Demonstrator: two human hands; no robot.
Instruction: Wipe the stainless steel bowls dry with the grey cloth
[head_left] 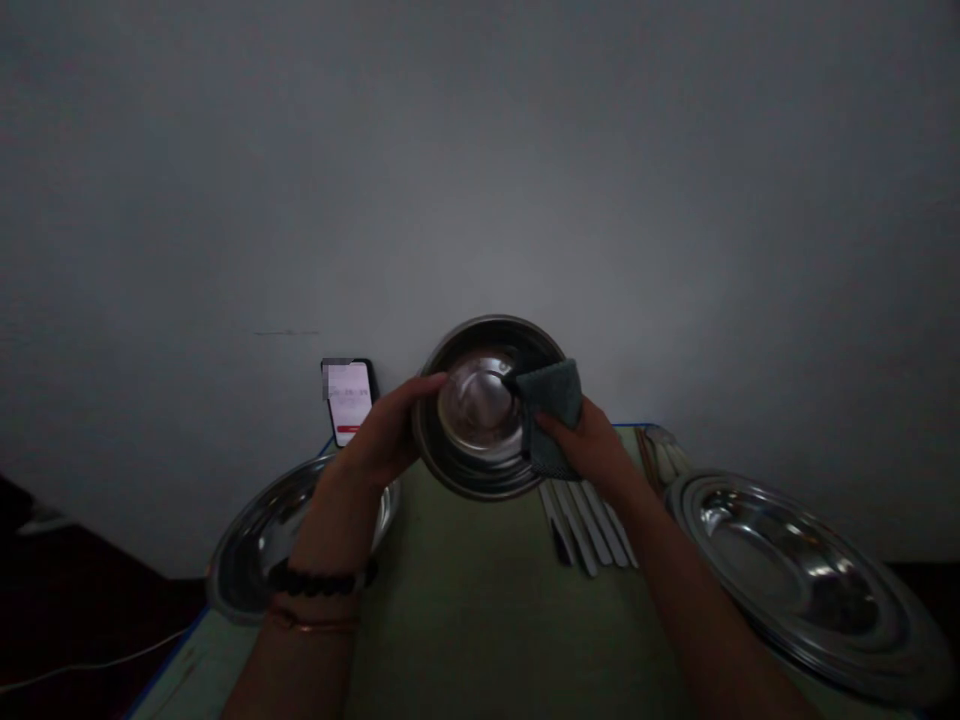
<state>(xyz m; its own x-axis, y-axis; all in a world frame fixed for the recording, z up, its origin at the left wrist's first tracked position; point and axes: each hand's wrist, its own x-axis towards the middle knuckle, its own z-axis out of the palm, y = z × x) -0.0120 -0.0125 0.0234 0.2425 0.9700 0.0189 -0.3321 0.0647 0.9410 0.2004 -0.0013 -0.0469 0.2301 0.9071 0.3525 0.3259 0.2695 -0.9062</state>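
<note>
A round stainless steel bowl (484, 400) is held up above the table, its inside facing me. My left hand (390, 425) grips its left rim, the thumb lying over the edge. In my right hand (589, 445) is a folded grey-green cloth (553, 415), closed between thumb and fingers. The cloth lies against the bowl's right rim and inner wall. Fingers behind the bowl and cloth are hidden.
A large steel basin (236, 560) stands at the left, partly behind my forearm. Steel plates (810, 590) lie at the right. Several knives (592, 530) and other cutlery (664, 450) rest on the green table (480, 620). A phone (351, 400) leans against the wall (480, 180).
</note>
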